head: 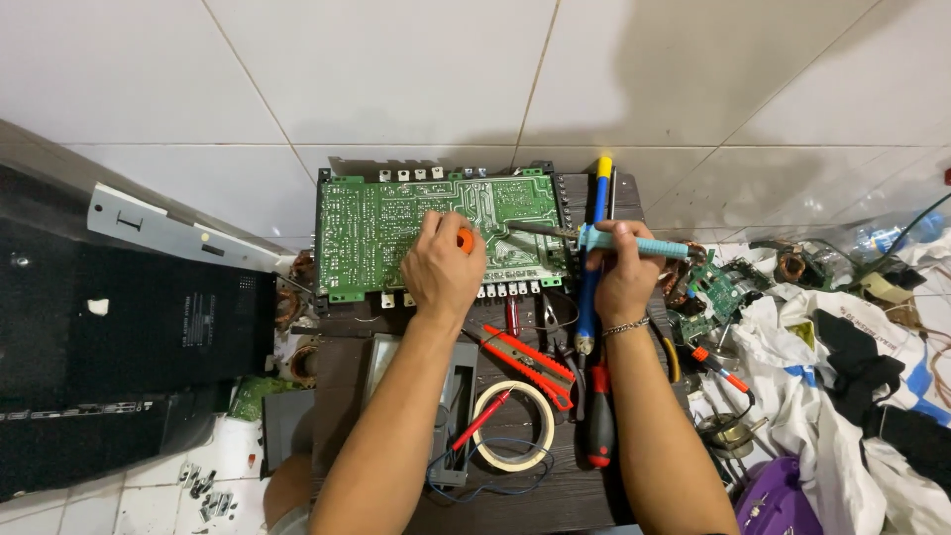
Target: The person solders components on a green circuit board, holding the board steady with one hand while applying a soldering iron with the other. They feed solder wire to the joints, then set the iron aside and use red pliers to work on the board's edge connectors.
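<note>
soldering iron [614, 241] in right hand [622, 277], tip on circuit board [396, 233]

Bright, even overhead light; big soft shadow on white floor tiles [753, 79] top right. Sharp focus, slight wide-angle bend at edges.

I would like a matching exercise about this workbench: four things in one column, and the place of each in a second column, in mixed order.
Things:
1. soldering iron
2. roll of tape
3. red utility knife
4. green circuit board

Places:
A. flat on the dark bench, between the two forearms
B. under the left hand
C. gripped in the right hand
D. lying slantwise just above the tape roll

Pairs: 1-C, 2-A, 3-D, 4-B
</note>
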